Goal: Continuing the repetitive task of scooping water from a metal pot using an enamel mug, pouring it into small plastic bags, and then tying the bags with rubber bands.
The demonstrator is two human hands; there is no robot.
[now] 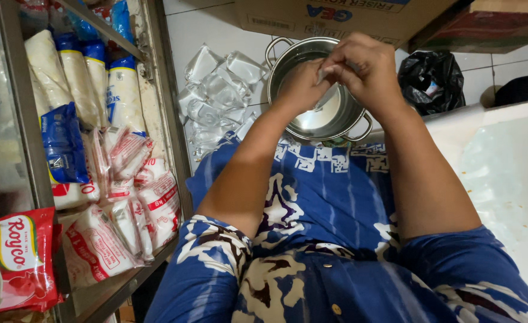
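Note:
My left hand [303,84] and my right hand [362,69] are pressed together over a steel pot [279,75] that rests at my lap's far edge. Both hands pinch a small clear plastic bag [328,96] that hangs down into the pot. The pot holds a shallow layer of pale liquid [320,119]. My fingers are curled tight around the bag's top. My forearms come up from a blue patterned garment [312,203] at the bottom.
Several clear filled plastic bags [213,96] lie on the white tiled floor left of the pot. A glass shelf case [84,149] with white, blue and red packets stands at left. A black plastic bag [431,78], cardboard boxes and a white tabletop [509,173] are at right.

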